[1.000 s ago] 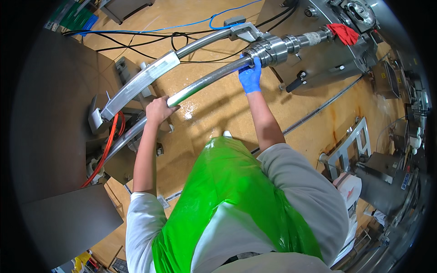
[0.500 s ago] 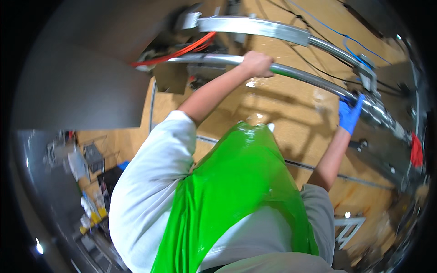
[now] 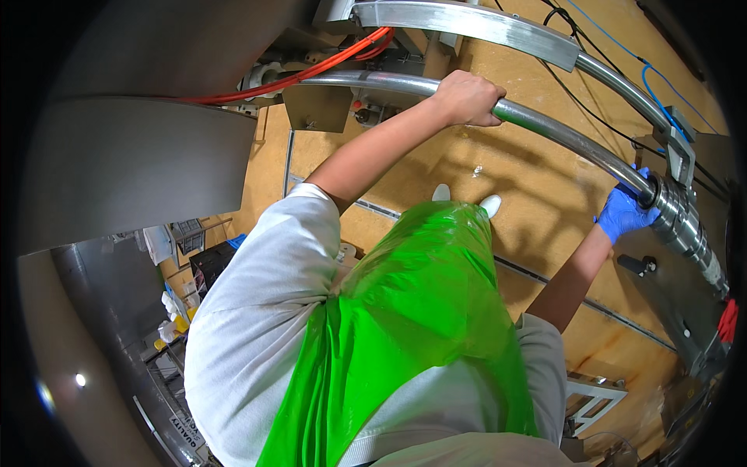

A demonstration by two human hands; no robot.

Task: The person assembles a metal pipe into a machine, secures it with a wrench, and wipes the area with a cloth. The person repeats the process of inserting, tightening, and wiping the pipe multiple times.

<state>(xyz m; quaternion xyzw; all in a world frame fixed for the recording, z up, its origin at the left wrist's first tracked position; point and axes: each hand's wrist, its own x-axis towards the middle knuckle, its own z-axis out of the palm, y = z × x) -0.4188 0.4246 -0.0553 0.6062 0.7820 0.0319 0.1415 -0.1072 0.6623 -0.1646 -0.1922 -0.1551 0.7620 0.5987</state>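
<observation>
A long curved steel pipe (image 3: 545,128) arcs across the top of the view. My left hand (image 3: 467,97), bare, is wrapped around the pipe near its middle. My right hand (image 3: 625,214), in a blue glove, grips the pipe's end right beside a ribbed steel coupling (image 3: 681,222). I wear a green plastic apron (image 3: 420,311) over a grey shirt, and my white shoes (image 3: 467,198) show on the tan floor below.
A second flat steel rail (image 3: 467,23) runs above the pipe. Orange cables (image 3: 311,66) lead to a steel bracket (image 3: 319,105). A large grey machine housing (image 3: 132,171) fills the left. Black and blue cables cross the floor upper right. A red rag (image 3: 727,321) sits at the right edge.
The view has swung and tilted further, so the pipe now arcs higher and to the right. Both hands keep their hold on the pipe in the same places.
</observation>
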